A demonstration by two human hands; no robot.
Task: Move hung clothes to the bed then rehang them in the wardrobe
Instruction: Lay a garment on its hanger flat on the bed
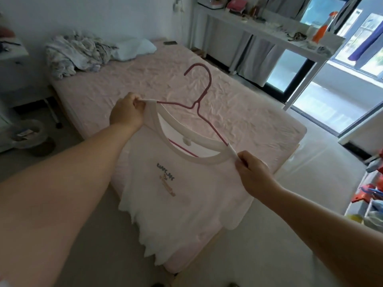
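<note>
Both my arms are stretched forward, bare, converging toward the middle. My left hand (pixel 126 112) sits farther out and left, fingers curled, pinching the shirt (pixel 186 199) at its shoulder. My right hand (pixel 253 172) is nearer and right, knuckles up, pinching the other shoulder, the fabric pulled taut between them.
</note>
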